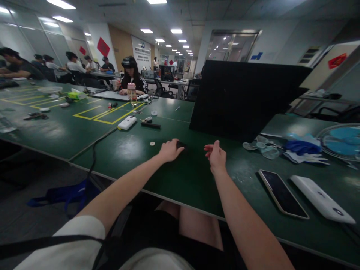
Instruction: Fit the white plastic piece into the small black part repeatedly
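My left hand (pixel 168 150) rests low over the green table, its fingers closed around a small black object (pixel 180 144). The hand hides part of that object, and its kind cannot be made out. To the right, my right hand (pixel 217 156) is raised a little above the table, thumb up and fingers loosely curled apart from it, with nothing visible in it. A small pale disc (pixel 152 144) lies left of my left hand. Behind both hands stands a large black panel (pixel 236 99).
A phone (pixel 282 193) and a white power bank (pixel 322 198) lie at right, near a fan (pixel 341 140) and blue-white gloves (pixel 303 150). At left are another white device (pixel 127 123), a black bar (pixel 150 125) and a bottle (pixel 132 93). A person (pixel 131 77) sits opposite.
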Motion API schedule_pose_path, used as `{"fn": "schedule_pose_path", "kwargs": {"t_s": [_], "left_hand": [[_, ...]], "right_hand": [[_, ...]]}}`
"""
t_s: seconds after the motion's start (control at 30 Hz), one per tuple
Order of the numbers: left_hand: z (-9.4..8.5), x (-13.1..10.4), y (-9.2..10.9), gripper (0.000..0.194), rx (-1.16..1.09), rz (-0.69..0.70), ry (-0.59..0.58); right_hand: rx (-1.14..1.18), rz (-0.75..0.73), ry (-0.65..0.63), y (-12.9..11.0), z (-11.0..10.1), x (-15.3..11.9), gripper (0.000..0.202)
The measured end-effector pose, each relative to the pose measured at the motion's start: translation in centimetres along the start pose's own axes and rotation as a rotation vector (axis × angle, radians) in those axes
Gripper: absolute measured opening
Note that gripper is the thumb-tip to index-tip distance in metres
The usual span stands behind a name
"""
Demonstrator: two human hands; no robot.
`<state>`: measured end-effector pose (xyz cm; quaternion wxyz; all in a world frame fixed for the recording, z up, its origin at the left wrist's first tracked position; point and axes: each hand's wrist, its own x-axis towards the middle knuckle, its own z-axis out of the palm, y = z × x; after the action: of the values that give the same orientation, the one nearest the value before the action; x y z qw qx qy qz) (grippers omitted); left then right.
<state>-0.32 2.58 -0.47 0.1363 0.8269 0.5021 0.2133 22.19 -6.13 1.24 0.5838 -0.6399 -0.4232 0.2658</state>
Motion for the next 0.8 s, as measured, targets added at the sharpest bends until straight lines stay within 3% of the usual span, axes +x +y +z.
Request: {"fn": "schedule_pose_path", "kwargs": {"t_s": [0.1,0.17,0.4,0.5,0.57,0.7,0.8], "left_hand": [[2.3,-1.0,5.2,0.056,-0.096,0.125,-0.033],[3.0,-1.3,7.0,0.055,-0.125,0.169,-0.056],[3.0,-1.5,7.0,0.054,-0.156,0.178,-0.082],[2.4,-1.3,5.7,0.05,-0.202,0.231,-0.039],[1.5,-0.7,3.8,0.049,-0.235,0.18,0.024],[-1.2,0.6,-2.0,0.054,-0.224,-0.171,0.234],[-2.2,1.1,-5.1,0.06,-0.209,-0.345,0.181]], "right_hand": [[0.04,0.023,0.098,0.3,-0.4,0.5,0.077],[0.047,0.022,0.125,0.7,-0.4,0.9,0.079],[0.062,0.029,0.109,1.3,0.1,1.3,0.082],[0.101,0.059,0.123,1.0,0.1,1.1,0.082],[0.102,0.078,0.104,0.9,0.0,1.0,0.081],[0.051,0.048,0.029,1.3,-0.3,1.0,0.078],[-0.022,0.024,-0.028,1.5,-0.2,0.9,0.073]]}}
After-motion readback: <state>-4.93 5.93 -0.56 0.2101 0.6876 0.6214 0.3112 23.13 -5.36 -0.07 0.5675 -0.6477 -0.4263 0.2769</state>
